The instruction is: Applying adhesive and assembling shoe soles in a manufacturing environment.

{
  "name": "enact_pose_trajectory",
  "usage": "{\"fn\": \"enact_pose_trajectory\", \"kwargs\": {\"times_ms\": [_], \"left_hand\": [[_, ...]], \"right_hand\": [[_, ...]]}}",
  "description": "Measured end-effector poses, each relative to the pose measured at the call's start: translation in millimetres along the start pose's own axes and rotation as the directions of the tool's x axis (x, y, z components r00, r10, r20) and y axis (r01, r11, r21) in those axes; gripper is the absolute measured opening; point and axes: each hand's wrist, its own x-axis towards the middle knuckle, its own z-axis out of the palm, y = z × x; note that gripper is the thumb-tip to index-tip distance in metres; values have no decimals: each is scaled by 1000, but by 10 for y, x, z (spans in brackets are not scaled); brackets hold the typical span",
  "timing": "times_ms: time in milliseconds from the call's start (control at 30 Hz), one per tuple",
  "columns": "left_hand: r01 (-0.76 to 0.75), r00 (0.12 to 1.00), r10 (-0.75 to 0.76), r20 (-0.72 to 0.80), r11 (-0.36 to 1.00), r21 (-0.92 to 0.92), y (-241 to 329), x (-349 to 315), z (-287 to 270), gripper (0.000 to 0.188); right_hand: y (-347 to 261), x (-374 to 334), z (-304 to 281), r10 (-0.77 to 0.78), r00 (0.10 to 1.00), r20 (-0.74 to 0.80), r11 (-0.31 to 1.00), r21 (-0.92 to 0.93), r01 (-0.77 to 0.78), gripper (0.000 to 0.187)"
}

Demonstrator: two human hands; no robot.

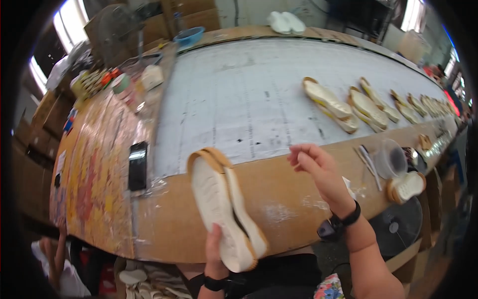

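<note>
A pair of cream shoe soles (211,192) with tan edges is held together, tilted, above the near edge of the table. My left hand (215,251) grips them near their lower end, with the thumb on the inner face of the front sole. To the right, my right hand (316,167) hovers over the wooden front strip of the table. Its fingers are loosely curled, slightly apart, and no object shows between them. Beyond it lie more paired soles (328,102) in a row on the white surface, reaching toward the far right.
On the left wooden side table (97,189) lies a black phone (138,167). A clear plastic tub (391,158), white-handled tools (369,164) and another sole pair (407,187) sit at right. White shoes (286,23) and a blue basin (189,37) stand at the back. Below right is a fan (393,226).
</note>
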Motion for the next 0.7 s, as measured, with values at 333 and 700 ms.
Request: {"fn": "enact_pose_trajectory", "kwargs": {"times_ms": [333,700], "left_hand": [[-304,951,275,143,920,248,185,-109,47,81],[-335,940,333,81,846,414,371,-254,95,107]], "right_hand": [[293,-502,886,7,938,347,1000,-29,4,84],[282,-683,972,-56,890,452,956,-232,178,86]]}}
